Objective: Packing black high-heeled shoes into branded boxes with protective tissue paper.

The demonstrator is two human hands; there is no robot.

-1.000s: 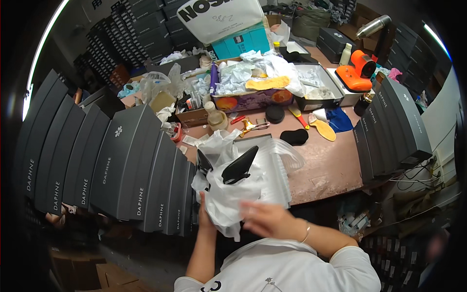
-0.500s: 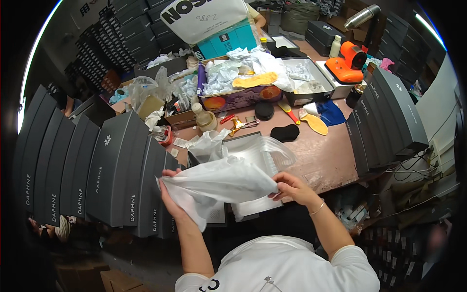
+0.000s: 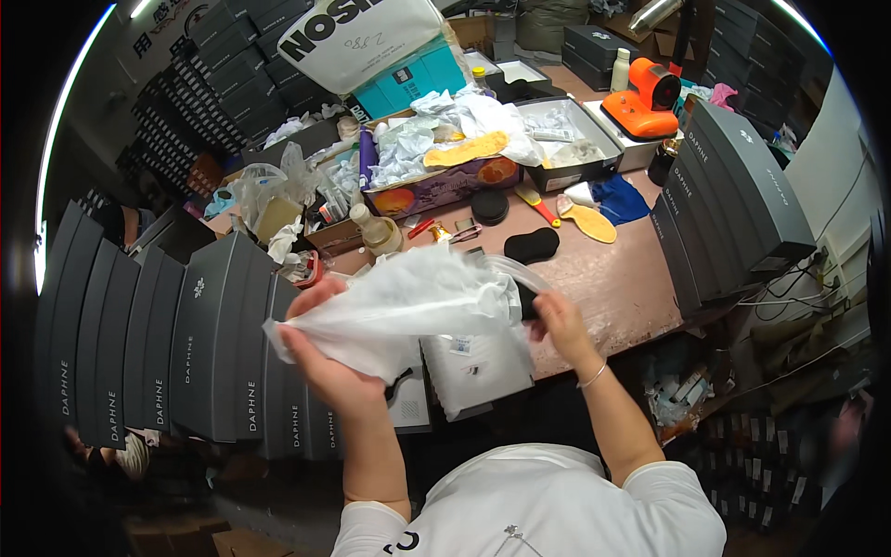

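My left hand (image 3: pixel 329 357) is closed on the gathered left end of a thin white translucent bag or sheet (image 3: pixel 408 302), stretched across in front of me. At its right end is my right hand (image 3: pixel 560 325), fingers curled against a dark piece (image 3: pixel 528 302) at the opening; the fingertips are partly hidden. Beneath lies a white padded-looking packet (image 3: pixel 478 376) with small printed marks. A black strap-like piece (image 3: pixel 399 381) shows below the sheet, beside a pale label (image 3: pixel 408 408) on a partly covered box.
Grey shoeboxes stand in a row at left (image 3: pixel 218 334) and a stack at right (image 3: pixel 742 186). Behind are a purple carton (image 3: pixel 445 186) of crumpled paper, a glass bottle (image 3: pixel 376 230), a black insole-shaped pad (image 3: pixel 532 244), a brush (image 3: pixel 538 204) and an orange device (image 3: pixel 642 102).
The sheet has been raised and drawn slightly left with my left hand. A dark piece now shows at its right end by my right hand, and the packet beneath is more exposed.
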